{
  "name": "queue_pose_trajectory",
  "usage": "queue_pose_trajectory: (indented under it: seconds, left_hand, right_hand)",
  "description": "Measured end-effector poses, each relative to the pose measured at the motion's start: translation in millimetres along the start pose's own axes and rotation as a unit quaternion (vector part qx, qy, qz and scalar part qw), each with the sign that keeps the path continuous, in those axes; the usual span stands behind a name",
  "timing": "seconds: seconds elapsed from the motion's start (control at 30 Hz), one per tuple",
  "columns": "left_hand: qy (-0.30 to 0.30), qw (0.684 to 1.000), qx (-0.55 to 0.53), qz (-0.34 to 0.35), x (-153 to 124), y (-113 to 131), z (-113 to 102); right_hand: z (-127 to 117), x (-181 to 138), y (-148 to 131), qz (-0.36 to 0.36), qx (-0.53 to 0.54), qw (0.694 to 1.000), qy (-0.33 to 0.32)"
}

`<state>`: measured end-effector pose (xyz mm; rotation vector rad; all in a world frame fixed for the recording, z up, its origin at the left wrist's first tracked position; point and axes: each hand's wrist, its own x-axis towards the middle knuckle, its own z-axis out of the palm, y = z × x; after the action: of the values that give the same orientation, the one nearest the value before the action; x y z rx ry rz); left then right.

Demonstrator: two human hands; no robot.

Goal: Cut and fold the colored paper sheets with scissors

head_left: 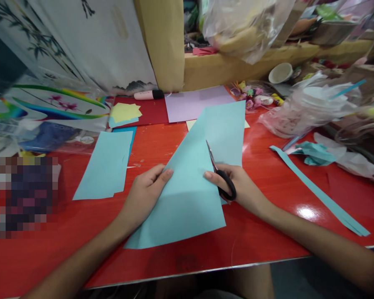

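A large folded sheet of light blue paper (pixel 187 207) is held above the red table, its upper part tilted away. My left hand (pixel 146 195) pinches its left edge, thumb on top and fingers underneath. On the right, my right hand (pixel 237 182) grips black-handled scissors (pixel 229 185) and also holds the paper's right edge, with the thumb on the near layer. The scissor blades point up and away, lying over the paper. Part of the right hand's fingers is hidden behind the handles and the sheet.
Left of the sheet lies another light blue piece of paper (pixel 104 166); a long blue strip (pixel 321 191) is at right. Behind are yellow paper (pixel 124 113), lilac paper (pixel 187 104) and a marker (pixel 148 94). Plastic bags (pixel 308 104) and crumpled blue paper (pixel 318 153) crowd the right.
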<state>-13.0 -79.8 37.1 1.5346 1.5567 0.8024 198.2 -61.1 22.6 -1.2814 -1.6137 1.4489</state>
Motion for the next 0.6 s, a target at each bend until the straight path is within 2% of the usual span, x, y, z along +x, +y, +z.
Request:
queue_pose_trajectory:
  seconds: [0.1, 0.17, 0.23, 0.3, 0.33, 0.4, 0.47, 0.53, 0.6]
  left_hand:
    - [0.006, 1.0, -0.02, -0.013, 3, -2, -2]
    - [0.032, 0.999, -0.031, -0.018, 7, -4, -6]
    - [0.063, 0.996, -0.049, -0.028, 13, -9, -13]
    - [0.067, 0.993, -0.083, -0.046, 19, -13, -20]
    - [0.054, 0.991, -0.108, -0.06, 21, -15, -22]
    - [0.006, 0.982, -0.166, -0.092, 25, -16, -26]
    - [-0.039, 0.967, -0.222, -0.118, 25, -14, -26]
    - [-0.071, 0.952, -0.266, -0.131, 23, -11, -24]
    - [-0.097, 0.943, -0.289, -0.132, 20, -7, -22]
  right_hand:
    - [-1, 2, -3, 0.022, 0.009, 0.999, -0.029]
    - [-4, 3, -5, 0.018, 0.001, 0.998, -0.067]
    - [-10, 4, -7, -0.006, -0.014, 0.994, -0.106]
    - [-19, 6, -8, -0.047, -0.017, 0.993, -0.108]
    - [-25, 8, -9, -0.072, -0.008, 0.994, -0.078]
    - [-37, 13, -10, -0.116, 0.035, 0.992, 0.034]
    - [-49, 20, -9, -0.14, 0.09, 0.976, 0.14]
    - [-56, 27, -7, -0.147, 0.12, 0.963, 0.189]
    - [-57, 32, -3, -0.14, 0.136, 0.962, 0.191]
